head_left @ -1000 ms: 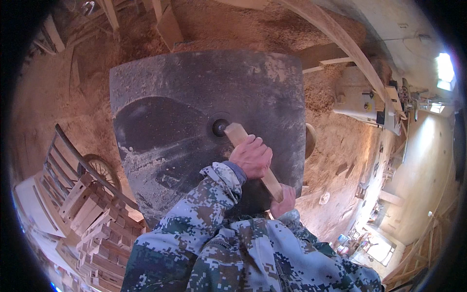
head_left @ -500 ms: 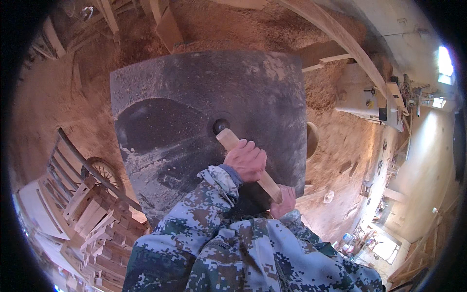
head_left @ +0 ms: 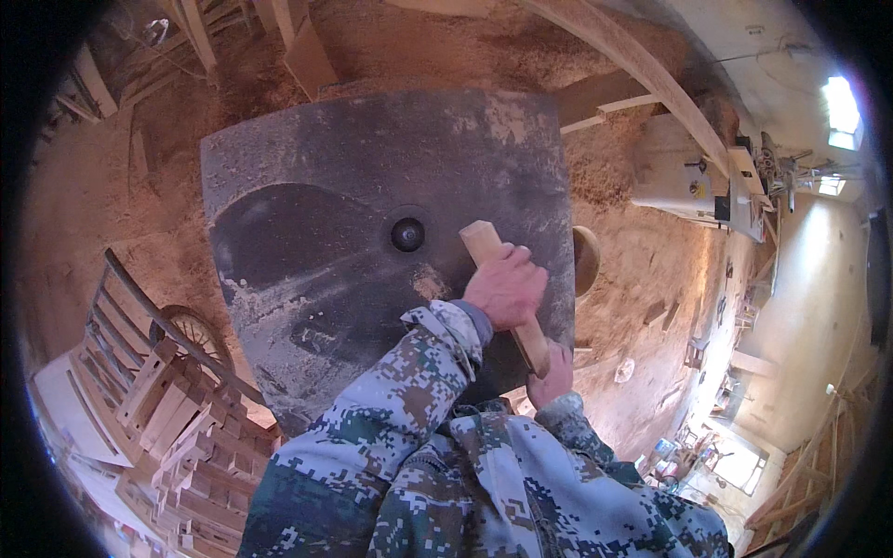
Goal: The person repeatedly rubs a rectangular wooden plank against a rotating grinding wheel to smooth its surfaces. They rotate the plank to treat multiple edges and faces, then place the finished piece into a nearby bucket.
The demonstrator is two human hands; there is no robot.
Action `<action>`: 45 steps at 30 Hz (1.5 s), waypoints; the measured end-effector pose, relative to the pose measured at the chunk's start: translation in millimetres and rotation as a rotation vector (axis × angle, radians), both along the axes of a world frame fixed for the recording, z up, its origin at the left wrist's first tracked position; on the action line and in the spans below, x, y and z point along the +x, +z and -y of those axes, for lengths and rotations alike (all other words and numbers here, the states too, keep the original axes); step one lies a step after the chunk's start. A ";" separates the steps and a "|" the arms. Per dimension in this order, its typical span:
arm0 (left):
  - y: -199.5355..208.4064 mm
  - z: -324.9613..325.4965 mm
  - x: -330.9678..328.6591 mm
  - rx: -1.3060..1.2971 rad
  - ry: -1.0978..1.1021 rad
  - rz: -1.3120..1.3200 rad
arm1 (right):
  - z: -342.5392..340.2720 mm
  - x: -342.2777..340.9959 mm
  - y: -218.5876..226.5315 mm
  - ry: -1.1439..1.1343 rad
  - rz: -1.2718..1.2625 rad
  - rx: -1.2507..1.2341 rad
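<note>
Over a dusty dark machine table [head_left: 507, 177] in the head view, grips a squared wooden block [head_left: 482, 244], wrapping its middle in the curled left hand [head_left: 509, 287] and clasping its near end in the right hand [head_left: 553, 374]. Slants its long axis from far left to near right, jutting past the left hand to the right of a round spindle [head_left: 407, 235], apart from it. Has the left hand nearer that spindle than the right hand.
</note>
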State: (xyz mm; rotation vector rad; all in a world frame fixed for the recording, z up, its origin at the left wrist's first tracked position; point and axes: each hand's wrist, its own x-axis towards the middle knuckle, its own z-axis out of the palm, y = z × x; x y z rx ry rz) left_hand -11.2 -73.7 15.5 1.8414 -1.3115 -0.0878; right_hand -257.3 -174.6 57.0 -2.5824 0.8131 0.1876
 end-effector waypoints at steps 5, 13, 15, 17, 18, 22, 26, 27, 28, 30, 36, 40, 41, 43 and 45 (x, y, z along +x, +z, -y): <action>-15.0 -63.4 -4.6 -0.030 0.110 0.112 | -4.1 2.7 -21.2 0.256 0.068 -0.008; 16.0 -101.0 -5.2 -0.161 0.151 0.020 | -37.0 -0.4 -10.3 0.135 0.099 0.193; 15.6 -72.2 -2.7 -0.161 0.108 0.003 | -24.0 2.8 0.2 0.235 0.130 -0.054; 9.4 -59.5 -1.7 -0.055 0.114 -0.001 | -15.7 5.1 5.4 0.337 0.007 -0.240; 6.0 -61.0 -3.3 -0.068 0.131 0.024 | -12.5 4.9 7.4 0.394 0.033 -0.227; -4.9 -67.8 -12.0 -0.042 0.121 0.021 | -5.8 3.2 -1.9 0.365 0.023 -0.129; -12.5 -37.5 9.5 0.033 0.112 0.008 | -3.2 10.5 -19.6 0.206 0.119 -0.063; -15.2 -33.4 17.4 0.126 0.057 -0.033 | -4.3 12.4 -21.4 0.194 0.121 -0.066; -16.9 -29.8 23.2 0.197 0.019 -0.071 | -5.8 14.1 -22.2 0.179 0.146 -0.058; -19.9 -33.1 29.3 0.052 0.117 0.021 | -10.0 18.7 -22.7 0.171 0.151 -0.067; -23.0 -46.0 28.0 0.017 0.184 -0.029 | -22.6 27.6 -20.7 0.166 0.157 -0.051; -23.3 -46.8 31.4 -0.080 0.205 -0.037 | -28.1 30.1 -18.2 0.151 0.142 -0.049; -23.0 -47.2 32.0 -0.093 0.199 -0.044 | -29.0 30.6 -17.3 0.148 0.141 -0.045; -22.2 -49.5 31.8 -0.081 0.225 -0.033 | -30.4 32.0 -16.1 0.144 0.142 -0.038; -21.2 -52.1 30.6 -0.077 0.243 -0.022 | -30.2 33.9 -15.6 0.164 0.141 -0.041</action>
